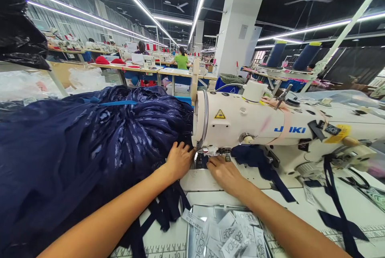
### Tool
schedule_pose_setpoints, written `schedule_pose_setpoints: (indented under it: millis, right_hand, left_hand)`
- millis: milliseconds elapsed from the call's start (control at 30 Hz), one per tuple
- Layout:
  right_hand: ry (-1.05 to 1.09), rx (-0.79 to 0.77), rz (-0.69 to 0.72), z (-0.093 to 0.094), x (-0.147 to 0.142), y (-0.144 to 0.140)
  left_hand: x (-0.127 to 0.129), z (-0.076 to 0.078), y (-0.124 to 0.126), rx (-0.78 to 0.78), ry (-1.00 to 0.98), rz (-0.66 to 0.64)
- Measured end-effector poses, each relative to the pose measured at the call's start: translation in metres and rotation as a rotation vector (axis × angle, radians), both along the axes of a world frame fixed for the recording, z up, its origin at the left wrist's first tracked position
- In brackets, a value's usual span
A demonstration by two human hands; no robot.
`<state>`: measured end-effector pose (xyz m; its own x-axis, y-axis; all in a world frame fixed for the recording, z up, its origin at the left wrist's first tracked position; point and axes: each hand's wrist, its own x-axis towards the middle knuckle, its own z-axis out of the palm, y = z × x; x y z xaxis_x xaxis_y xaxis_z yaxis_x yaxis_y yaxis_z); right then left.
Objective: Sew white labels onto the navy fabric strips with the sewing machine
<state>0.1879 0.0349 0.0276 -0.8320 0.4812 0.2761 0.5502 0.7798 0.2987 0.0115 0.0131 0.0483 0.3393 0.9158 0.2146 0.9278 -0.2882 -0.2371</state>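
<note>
A white sewing machine point(228, 117) stands in front of me, its head over the needle plate area point(201, 161). My left hand point(179, 161) is just left of the needle, fingers bent over the edge of a navy lace-trimmed garment point(129, 142) in a big gathered heap. Right of the needle, my right hand point(223, 173) has its fingers curled together, tips close to the presser foot; what they pinch is hidden. Below my hands lies a clear tray point(189, 242) of white printed labels point(233, 242).
Navy fabric strips point(339, 210) hang and lie at the right, near black-handled scissors point(359, 180). Two navy thread cones point(306, 55) stand on a rack behind the machine. A black plastic bag point(21, 21) hangs at upper left. Farther off, a person in green point(181, 61) sits among other worktables.
</note>
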Motion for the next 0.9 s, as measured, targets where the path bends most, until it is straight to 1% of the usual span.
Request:
schedule_pose_setpoints:
  millis: [33,100,233,333,400,500,567,667,767,833,900]
  right_hand:
    - [-0.005,0.002,-0.003,0.002,0.004,0.004]
    - [-0.01,-0.005,0.005,0.006,0.012,0.011]
    - [-0.008,-0.018,0.072,0.009,0.022,0.018]
    - [0.019,-0.03,0.071,0.007,0.022,0.017]
    - [0.018,-0.061,0.034,0.007,0.02,0.016]
    - [-0.023,-0.102,-0.025,0.01,0.017,0.014]
    - [-0.042,-0.122,-0.035,0.015,0.018,0.013]
    - [0.004,-0.156,-0.042,0.025,0.026,0.005]
    - [0.132,-0.221,-0.033,0.038,0.041,-0.013]
    - [0.189,-0.3,0.023,0.045,0.05,-0.028]
    - [0.199,-0.391,0.101,0.049,0.058,-0.042]
  left_hand:
    - [0.001,0.002,-0.004,-0.015,0.019,0.003]
    - [0.0,0.007,-0.017,-0.042,0.062,-0.029]
    - [-0.012,0.015,-0.056,-0.087,0.087,-0.191]
    - [-0.029,0.014,-0.082,-0.083,0.038,-0.24]
    - [-0.037,0.013,-0.092,-0.074,0.013,-0.248]
    - [-0.04,0.012,-0.095,-0.082,0.013,-0.25]
    - [-0.037,0.013,-0.093,-0.099,0.032,-0.259]
    - [-0.033,0.019,-0.09,-0.102,-0.009,-0.277]
    - [-0.029,0.03,-0.089,-0.056,-0.212,-0.26]
    - [-0.022,0.038,-0.087,-0.01,-0.379,-0.227]
    - [-0.01,0.043,-0.081,-0.001,-0.524,-0.184]
